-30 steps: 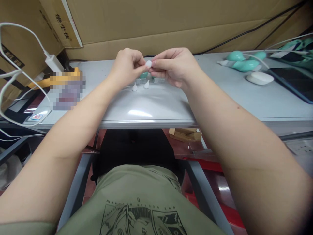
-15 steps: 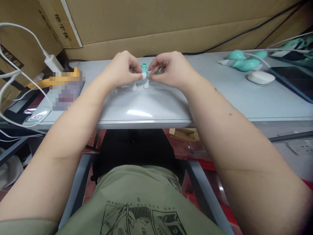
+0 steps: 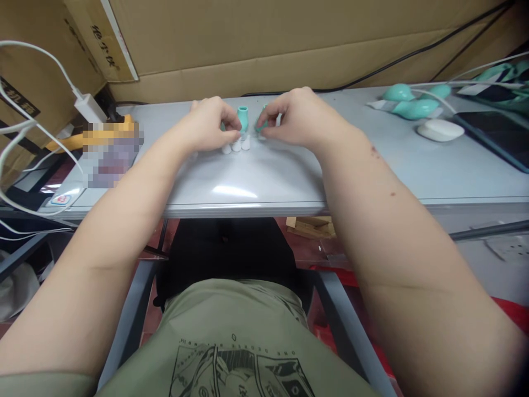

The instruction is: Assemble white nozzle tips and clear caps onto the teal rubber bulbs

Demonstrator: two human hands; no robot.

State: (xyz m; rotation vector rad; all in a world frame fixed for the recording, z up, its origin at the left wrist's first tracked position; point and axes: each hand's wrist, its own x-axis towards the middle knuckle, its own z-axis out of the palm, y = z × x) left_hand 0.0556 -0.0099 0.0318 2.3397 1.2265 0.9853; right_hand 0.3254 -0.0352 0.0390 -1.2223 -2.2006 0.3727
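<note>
My left hand [image 3: 212,124] is curled, with thumb and index fingertips close together at the top of a small white cone-shaped piece [image 3: 236,145] standing on the table. Small white pieces stand on either side of it, one on the left [image 3: 226,149] and another on the right [image 3: 246,143]. Just behind them a teal vase-shaped piece [image 3: 243,118] is upright, open end up, between my hands. My right hand [image 3: 285,117] is closed in a pinch around a small teal piece [image 3: 261,124], mostly covered by the fingers. More teal shows behind my left fingers.
A grey table [image 3: 355,171] runs along a cardboard wall [image 3: 264,44]. At the right lie teal rounded objects [image 3: 415,102], a white mouse-shaped object [image 3: 440,130] and a dark tablet-like device [image 3: 496,135]. White cables [image 3: 37,118] and a blurred yellow item are at the left.
The white piece in my left fingers has come down to the table between the two other white pieces. My right fingers have shifted slightly right, with a teal piece now showing in them.
</note>
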